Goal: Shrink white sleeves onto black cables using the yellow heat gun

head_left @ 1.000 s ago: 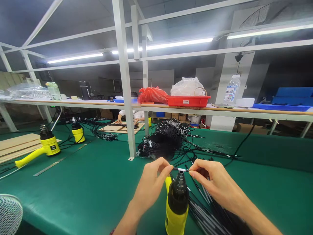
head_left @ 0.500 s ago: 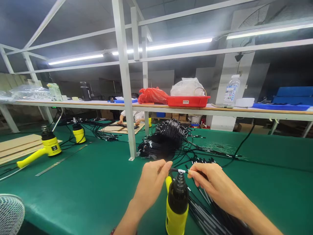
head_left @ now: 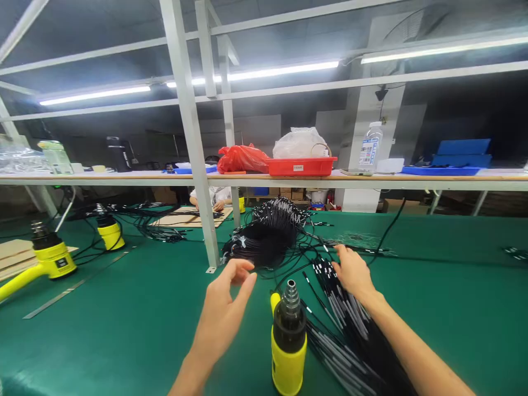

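Observation:
A yellow-and-black heat gun (head_left: 289, 344) stands upright with its metal nozzle pointing up. My left hand (head_left: 226, 308) is to the left of the nozzle, thumb and fingers apart, holding nothing. Beyond the gun, to the right, my right hand (head_left: 353, 270) pinches a thin black cable (head_left: 325, 248) with a white sleeve, which sticks out from the fingertips; its grip is partly hidden. Below that hand lies a bundle of black cables (head_left: 344, 308) with grey sections and white-marked ends. More loose grey-ended cables (head_left: 340, 355) spread beside the gun.
A large coil of black cable (head_left: 264, 242) lies near the white shelf post (head_left: 190, 126). Two more heat guns (head_left: 53, 257) stand left. Across the bench, a person's hands (head_left: 218, 205) are at a board. The shelf bears a red tray (head_left: 303, 167) and a bottle (head_left: 370, 147).
My left hand has let go of the cable and moved left, fingers spreading. My right hand has moved forward with the cable, away from the nozzle. The view has turned slightly right.

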